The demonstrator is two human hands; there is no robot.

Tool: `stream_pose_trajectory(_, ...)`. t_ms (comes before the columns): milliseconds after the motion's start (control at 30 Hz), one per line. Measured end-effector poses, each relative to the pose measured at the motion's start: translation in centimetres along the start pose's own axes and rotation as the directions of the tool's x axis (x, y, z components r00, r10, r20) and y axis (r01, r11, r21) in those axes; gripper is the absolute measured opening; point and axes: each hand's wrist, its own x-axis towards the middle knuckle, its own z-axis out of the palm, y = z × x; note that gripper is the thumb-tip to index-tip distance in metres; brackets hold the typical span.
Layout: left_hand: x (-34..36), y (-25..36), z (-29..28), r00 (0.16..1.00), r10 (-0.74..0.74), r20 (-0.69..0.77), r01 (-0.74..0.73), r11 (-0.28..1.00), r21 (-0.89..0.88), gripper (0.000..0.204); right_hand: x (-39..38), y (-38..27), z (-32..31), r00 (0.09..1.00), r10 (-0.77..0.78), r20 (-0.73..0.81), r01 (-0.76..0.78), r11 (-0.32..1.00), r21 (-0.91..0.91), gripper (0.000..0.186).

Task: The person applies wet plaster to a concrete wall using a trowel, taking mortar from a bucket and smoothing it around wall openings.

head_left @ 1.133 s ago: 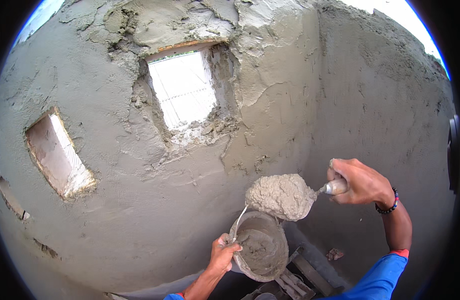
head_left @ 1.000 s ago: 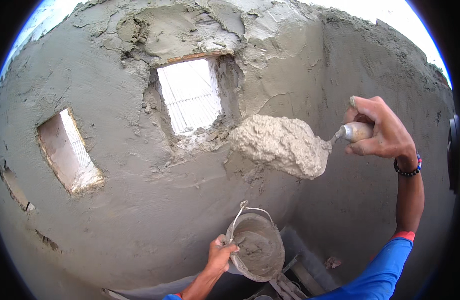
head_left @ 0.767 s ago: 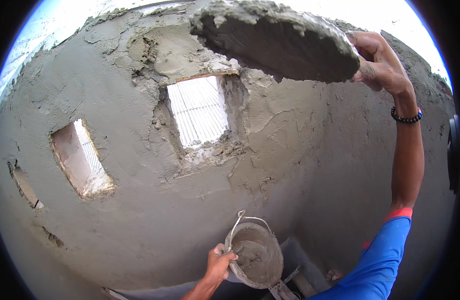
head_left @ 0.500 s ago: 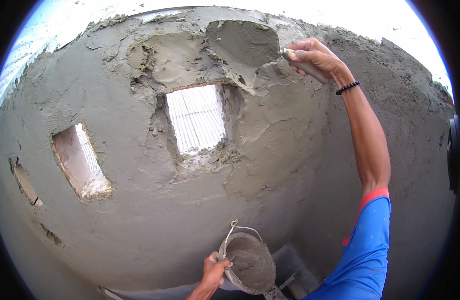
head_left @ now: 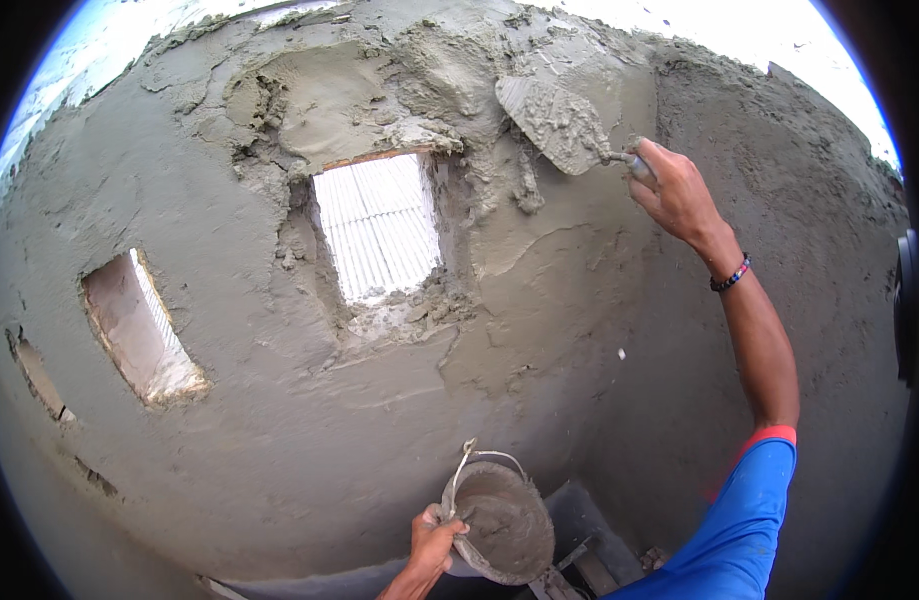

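My right hand (head_left: 669, 190) grips the handle of a trowel (head_left: 551, 122), its blade coated in lumpy wet mortar, at the upper wall just right of the square window opening (head_left: 377, 228). A ragged clump of fresh mortar (head_left: 527, 192) is just below the blade. My left hand (head_left: 431, 540), low in the view, holds the rim and wire handle of a bucket (head_left: 504, 525) with grey mortar inside.
The rough plastered wall (head_left: 259, 450) has a narrow opening (head_left: 139, 325) and a slot (head_left: 41, 380) on the left. Another wall (head_left: 799, 350) meets it at the right. Boards (head_left: 594, 572) lie low beside the bucket.
My right hand lifted the mortar-loaded trowel from above the bucket to the upper wall, then drew it back down and right. Much of the load has left the blade. The bucket sits slightly lower.
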Motion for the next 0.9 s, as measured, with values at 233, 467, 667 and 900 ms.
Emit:
stream_pose_trajectory(233,0.6,-1.1,-0.6,0.999,-0.017,-0.029,0.018,0.999,0.026,0.022,4.4,-0.8,1.1,0.993,-0.078,-0.088,0.055,0.968,-0.243,0.026)
stream_pose_trajectory(467,0.4,-1.0,0.0,0.999,-0.033,-0.032,0.034,0.999,0.032,0.024,8.7,4.9,0.2,0.992,0.106,-0.07,-0.118,0.972,-0.201,0.031)
stream_pose_trajectory(667,0.2,-0.8,-0.2,0.999,-0.017,-0.029,0.018,0.999,0.038,0.019,2.6,6.6,1.2,0.885,0.465,0.027,-0.465,0.885,-0.003,0.028)
stream_pose_trajectory(900,0.6,-1.7,-1.2,1.0,0.004,-0.006,-0.004,0.999,0.044,0.02,-5.1,-5.0,2.7,0.779,0.623,0.069,-0.605,0.719,0.342,0.019)
